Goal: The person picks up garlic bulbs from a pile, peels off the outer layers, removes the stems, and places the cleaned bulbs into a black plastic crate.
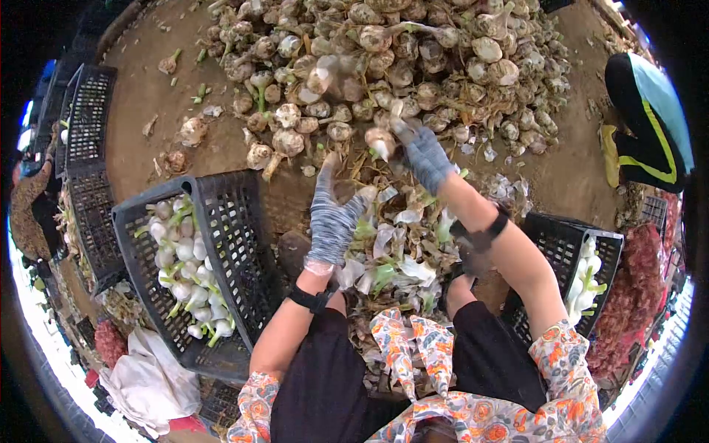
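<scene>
My left hand [331, 214], in a grey striped glove, is over the peeled skins with thumb and fingers spread and nothing between them. Up and to its right, my right hand [422, 148], in a grey-blue glove, has its fingers bent beside a garlic bulb [380, 142] with a whitish lower part; the contact is blurred. Beyond both hands rises a large heap of unpeeled garlic [443, 66]. Loose papery skins [399, 251] cover the ground between my legs.
A black crate [155, 295] of cleaned white garlic stands at left, another [565, 240] at right. Red net sacks [631, 303] lie at far right. A person [653, 125] is at upper right, another person [33, 210] at far left. A white sack [151, 380] lies lower left.
</scene>
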`<state>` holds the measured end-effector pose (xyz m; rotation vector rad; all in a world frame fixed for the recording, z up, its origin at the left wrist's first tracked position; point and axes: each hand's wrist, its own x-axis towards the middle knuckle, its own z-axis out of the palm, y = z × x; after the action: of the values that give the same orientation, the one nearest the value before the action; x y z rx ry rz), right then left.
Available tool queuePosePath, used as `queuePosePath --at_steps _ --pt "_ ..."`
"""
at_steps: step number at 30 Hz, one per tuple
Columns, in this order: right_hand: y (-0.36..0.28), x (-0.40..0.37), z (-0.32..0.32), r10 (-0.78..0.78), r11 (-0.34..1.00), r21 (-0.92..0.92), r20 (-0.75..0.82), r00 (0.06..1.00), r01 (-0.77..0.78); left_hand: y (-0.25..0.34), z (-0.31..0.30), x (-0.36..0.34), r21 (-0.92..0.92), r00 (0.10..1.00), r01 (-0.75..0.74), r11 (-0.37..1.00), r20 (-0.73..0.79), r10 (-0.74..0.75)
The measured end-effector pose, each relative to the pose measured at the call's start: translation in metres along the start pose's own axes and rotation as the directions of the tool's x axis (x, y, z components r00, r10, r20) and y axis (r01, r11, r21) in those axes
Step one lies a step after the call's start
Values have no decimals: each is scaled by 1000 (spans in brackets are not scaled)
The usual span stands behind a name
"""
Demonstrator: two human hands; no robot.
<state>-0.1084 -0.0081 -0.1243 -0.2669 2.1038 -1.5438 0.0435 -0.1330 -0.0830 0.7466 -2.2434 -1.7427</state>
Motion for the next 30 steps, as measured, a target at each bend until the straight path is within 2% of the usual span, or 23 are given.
queuePosePath --at_steps 2,3,4,5,6,8,9,10,12,14,16,17,18,19,21,23,25,27,30 --pt "-18 -35 -7 200 950 215 136 970 -226 18 5 1 -364 991 36 931 131 13" --pt "-13 -44 -7 198 964 159 120 973 -215 15 7 3 -392 975 72 917 220 17" --pt "-5 -51 -6 194 973 104 104 976 -205 19 9 0 -391 974 75 917 225 16" --pt "7 -56 -1 227 974 -13 25 974 -227 24 12 -3 -476 958 166 864 284 -27" --pt "-13 -64 -5 231 973 -10 21 973 -231 29 15 -6 -549 936 258 795 346 -65" --pt "-67 -79 -20 117 991 -73 63 991 -113 26 19 -11 -563 935 237 792 353 -28" --pt "-63 -79 -20 -22 994 -106 30 999 25 29 19 -13 -532 941 185 826 338 7" --pt "-62 -79 -25 -21 994 -106 26 999 24 33 18 -14 -499 945 131 857 323 43" --pt "-65 -78 -34 -69 988 -129 153 986 90 35 15 -14 -495 933 150 856 358 44" --pt "-59 -77 -38 -22 992 -120 169 985 43 34 15 -14 -466 905 90 880 408 123" --pt "-61 -78 -38 -9 998 -64 174 985 20 30 17 -14 -471 912 93 877 394 115" --pt "-65 -80 -42 -87 968 -217 174 981 125 27 15 -14 -354 907 1 935 394 148" --pt "-62 -81 -42 -86 968 -217 171 981 123 26 14 -14 -229 900 -92 969 397 180" --pt "-56 -80 -41 -124 974 -165 182 975 154 25 14 -14 -230 899 -91 969 400 179" --pt "-54 -81 -42 -162 976 -114 190 968 185 26 15 -15 -320 912 36 947 398 100" --pt "-59 -84 -46 -63 989 -119 229 971 92 22 13 -14 -304 906 32 952 411 101" --pt "-54 -85 -48 -26 992 -114 243 970 56 24 12 -14 -287 900 27 957 423 101" --pt "-43 -85 -49 10 994 -111 257 966 19 32 13 -17 -514 904 183 838 422 62" --pt "-35 -87 -49 -66 996 -48 260 963 81 38 15 -20 -543 916 182 820 396 58"
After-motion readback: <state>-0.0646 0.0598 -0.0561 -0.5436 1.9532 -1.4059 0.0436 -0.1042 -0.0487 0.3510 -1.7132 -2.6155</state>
